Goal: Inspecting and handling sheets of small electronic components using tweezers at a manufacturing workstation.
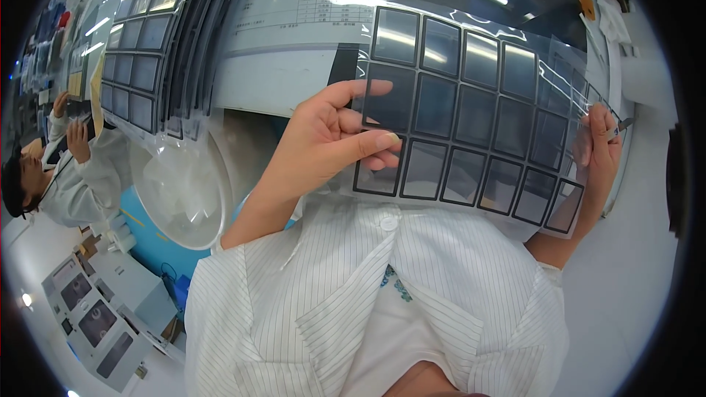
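A clear plastic sheet (471, 143) with rows of black-framed dark rectangles is held up in front of my chest, slightly tilted. At its left edge, my left hand (331, 132) grips it, the thumb lying over the front and the fingers partly behind the film. My right hand (603, 140) pinches the opposite edge, fingers closed, with some of them hidden by the sheet. Light strips reflect off the upper rows.
To the left stands a stack of similar framed sheets (136, 66) beside a worktable (279, 77). A white basin (220, 198) holding crumpled clear film lies below it. Farther left, another person (81, 176) works near grey machines (99, 320). A printed paper (301, 11) lies on the table.
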Tool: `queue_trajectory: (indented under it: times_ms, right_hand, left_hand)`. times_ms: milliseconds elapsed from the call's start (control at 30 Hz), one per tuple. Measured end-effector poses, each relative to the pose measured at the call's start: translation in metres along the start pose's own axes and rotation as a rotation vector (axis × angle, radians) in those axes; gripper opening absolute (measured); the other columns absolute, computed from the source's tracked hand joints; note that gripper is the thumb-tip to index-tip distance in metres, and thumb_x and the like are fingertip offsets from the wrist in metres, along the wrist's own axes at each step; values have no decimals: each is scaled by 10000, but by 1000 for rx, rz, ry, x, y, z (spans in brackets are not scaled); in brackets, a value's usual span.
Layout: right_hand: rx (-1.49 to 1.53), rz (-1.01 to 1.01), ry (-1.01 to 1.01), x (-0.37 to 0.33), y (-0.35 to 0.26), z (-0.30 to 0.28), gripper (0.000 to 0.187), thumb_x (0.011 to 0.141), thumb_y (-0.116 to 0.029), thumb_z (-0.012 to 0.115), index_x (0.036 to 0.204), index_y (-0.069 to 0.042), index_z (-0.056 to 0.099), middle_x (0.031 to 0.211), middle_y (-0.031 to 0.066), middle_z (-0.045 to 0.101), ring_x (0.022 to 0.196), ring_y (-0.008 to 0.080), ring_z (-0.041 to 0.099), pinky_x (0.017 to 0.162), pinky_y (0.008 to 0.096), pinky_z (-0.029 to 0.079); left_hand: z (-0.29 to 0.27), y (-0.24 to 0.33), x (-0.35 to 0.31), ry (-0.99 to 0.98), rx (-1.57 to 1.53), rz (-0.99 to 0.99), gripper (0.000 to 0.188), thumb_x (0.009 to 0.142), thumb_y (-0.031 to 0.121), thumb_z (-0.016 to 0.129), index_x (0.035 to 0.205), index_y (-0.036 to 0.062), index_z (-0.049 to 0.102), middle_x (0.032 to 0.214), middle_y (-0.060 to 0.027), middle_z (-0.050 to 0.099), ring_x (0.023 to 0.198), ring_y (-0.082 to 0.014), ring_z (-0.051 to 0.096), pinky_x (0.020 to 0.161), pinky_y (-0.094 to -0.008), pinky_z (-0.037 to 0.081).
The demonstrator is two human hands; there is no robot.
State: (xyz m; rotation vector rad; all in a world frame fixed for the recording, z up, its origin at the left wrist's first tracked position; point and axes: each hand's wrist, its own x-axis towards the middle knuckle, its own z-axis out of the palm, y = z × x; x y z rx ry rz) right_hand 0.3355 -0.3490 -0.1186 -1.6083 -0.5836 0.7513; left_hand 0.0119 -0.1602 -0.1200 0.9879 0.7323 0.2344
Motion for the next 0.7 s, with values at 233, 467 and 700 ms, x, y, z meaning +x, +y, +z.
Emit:
queue_trajectory:
  times_ms: [233,467,700]
  right_hand:
    - [20,-5,-3,2,-2,1,237,962,-229,507,851,-41,597,457,-64,393,360,3,289,354,174,204]
    - [4,2,22,4,-6,6,241,958,-236,513,841,-45,603,449,-69,381,360,0,280,357,180,197]
    - [2,26,57,8,-9,7,238,956,-246,517,860,-48,607,441,-70,367,356,-1,268,354,186,186]
  left_hand:
    - [4,-3,2,-4,10,9,489,832,-50,602,1282,-65,412,852,-177,677,708,-180,682,591,-214,550]
    - [5,3,5,10,42,-6,430,864,57,616,1243,-53,445,773,-128,670,707,-158,671,610,-226,539]
    - [-22,12,21,-27,287,-59,380,893,217,605,1180,-17,518,692,-118,659,653,-200,681,566,-187,528]
